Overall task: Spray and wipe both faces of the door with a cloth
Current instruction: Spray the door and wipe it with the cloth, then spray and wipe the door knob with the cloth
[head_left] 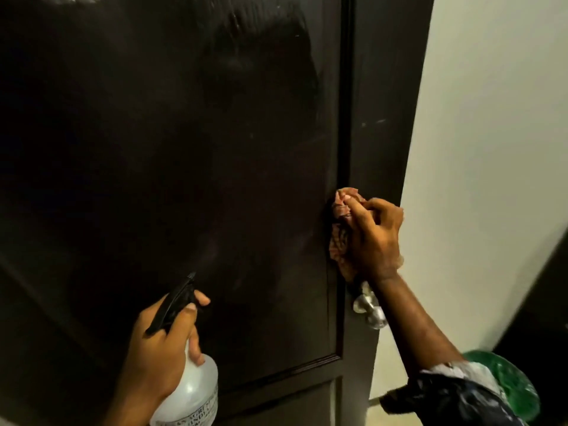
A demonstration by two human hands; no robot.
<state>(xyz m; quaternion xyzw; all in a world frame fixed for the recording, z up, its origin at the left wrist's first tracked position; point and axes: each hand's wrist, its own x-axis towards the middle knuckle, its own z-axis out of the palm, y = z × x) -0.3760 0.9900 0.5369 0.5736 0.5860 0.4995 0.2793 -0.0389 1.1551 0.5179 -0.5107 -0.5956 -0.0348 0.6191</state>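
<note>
Right hand [373,238] clenches crumpled reddish cloth [341,222] against dark brown panelled door [184,179], silver knob [370,309] just below the grip. Left hand [163,342] grasps translucent plastic spray bottle [190,392], black nozzle pointing at the door.

bare left forearm [144,392]; right arm's pushed-up dark sleeve [455,398] with pale blotchy print, bare below
</note>
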